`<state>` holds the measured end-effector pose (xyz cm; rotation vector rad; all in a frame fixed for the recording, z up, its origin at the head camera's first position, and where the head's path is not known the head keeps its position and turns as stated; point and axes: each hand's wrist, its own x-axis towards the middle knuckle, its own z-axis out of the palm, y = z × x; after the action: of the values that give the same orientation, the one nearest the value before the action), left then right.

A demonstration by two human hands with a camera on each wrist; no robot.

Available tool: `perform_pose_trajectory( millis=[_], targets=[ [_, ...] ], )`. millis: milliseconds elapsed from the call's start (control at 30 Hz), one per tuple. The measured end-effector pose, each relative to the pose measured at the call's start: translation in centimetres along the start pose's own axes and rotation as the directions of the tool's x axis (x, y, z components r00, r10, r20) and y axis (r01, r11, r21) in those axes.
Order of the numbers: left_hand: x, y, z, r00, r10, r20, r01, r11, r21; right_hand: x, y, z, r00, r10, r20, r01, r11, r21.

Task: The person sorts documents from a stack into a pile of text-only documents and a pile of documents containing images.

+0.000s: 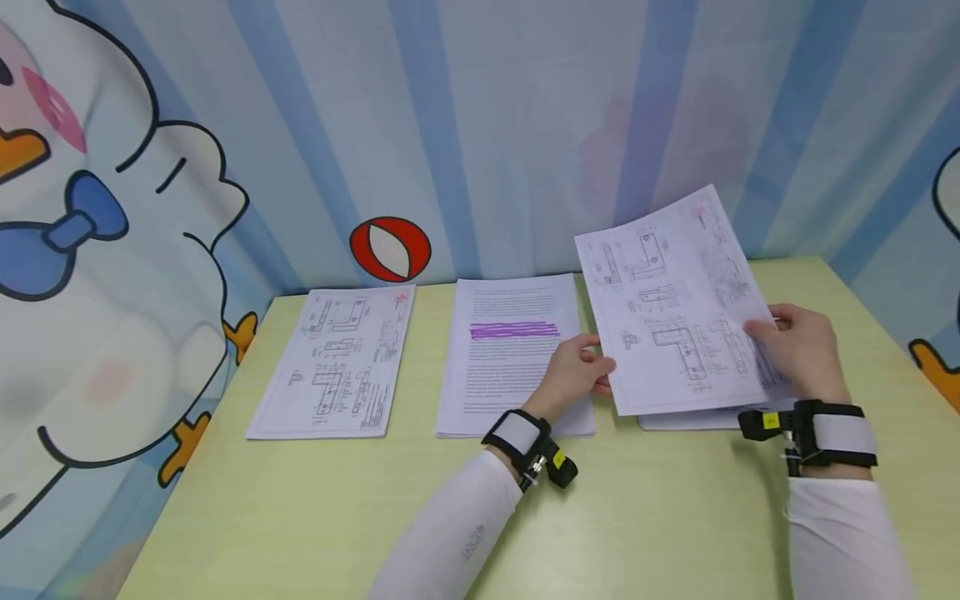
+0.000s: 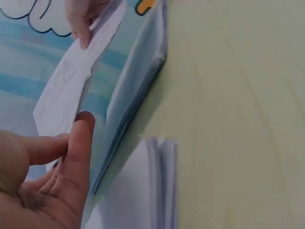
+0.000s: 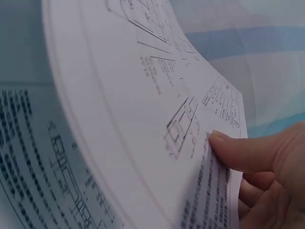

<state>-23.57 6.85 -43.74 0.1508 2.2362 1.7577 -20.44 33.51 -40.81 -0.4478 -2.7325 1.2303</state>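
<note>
A thin white paper drawing (image 1: pixel 667 292), printed with line figures of L-shaped parts, is held tilted above the right-hand paper stack (image 1: pixel 686 421). My left hand (image 1: pixel 573 371) pinches its left edge between thumb and fingers, close over the middle stack. On the opposite side my right hand (image 1: pixel 810 350) grips the right edge, thumb on the printed face. The right wrist view shows the paper bowed, with another printed page (image 3: pixel 43 162) beneath it. Much of the right-hand stack is hidden behind the held paper.
The middle stack (image 1: pixel 517 375) carries typed text with a purple highlighted band. At the left lies another stack of drawings (image 1: pixel 330 367). All rest on a pale yellow-green table (image 1: pixel 300 517), with a striped blue curtain (image 1: pixel 510 125) behind its back edge.
</note>
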Motion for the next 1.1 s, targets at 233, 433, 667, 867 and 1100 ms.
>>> perform_pose_trajectory(
  millis=[233,433,667,867,1100],
  targets=[
    [0.4,-0.2,2.3,1.000,0.014,0.020,-0.017,0.985,0.169,-0.2,1.3,-0.9,0.999,0.026,0.027,-0.024,0.997,-0.078],
    [0.3,-0.2,3.4,0.999,0.018,0.027,-0.024,0.965,0.262,-0.1,2.6,-0.8,0.999,0.043,0.030,-0.040,0.994,-0.105],
    [0.5,-0.2,3.6,0.997,0.038,0.067,-0.057,0.949,0.311,0.0,3.4,-0.5,0.998,0.057,-0.010,-0.058,0.983,-0.175],
    [0.6,-0.1,3.5,0.998,0.027,0.052,-0.041,0.951,0.307,0.0,3.5,-0.4,0.998,0.068,-0.008,-0.068,0.965,-0.252],
    [0.6,-0.1,3.6,0.997,0.039,0.073,-0.062,0.937,0.344,-0.2,3.8,-0.6,0.995,0.103,0.005,-0.098,0.955,-0.278]
  ],
)
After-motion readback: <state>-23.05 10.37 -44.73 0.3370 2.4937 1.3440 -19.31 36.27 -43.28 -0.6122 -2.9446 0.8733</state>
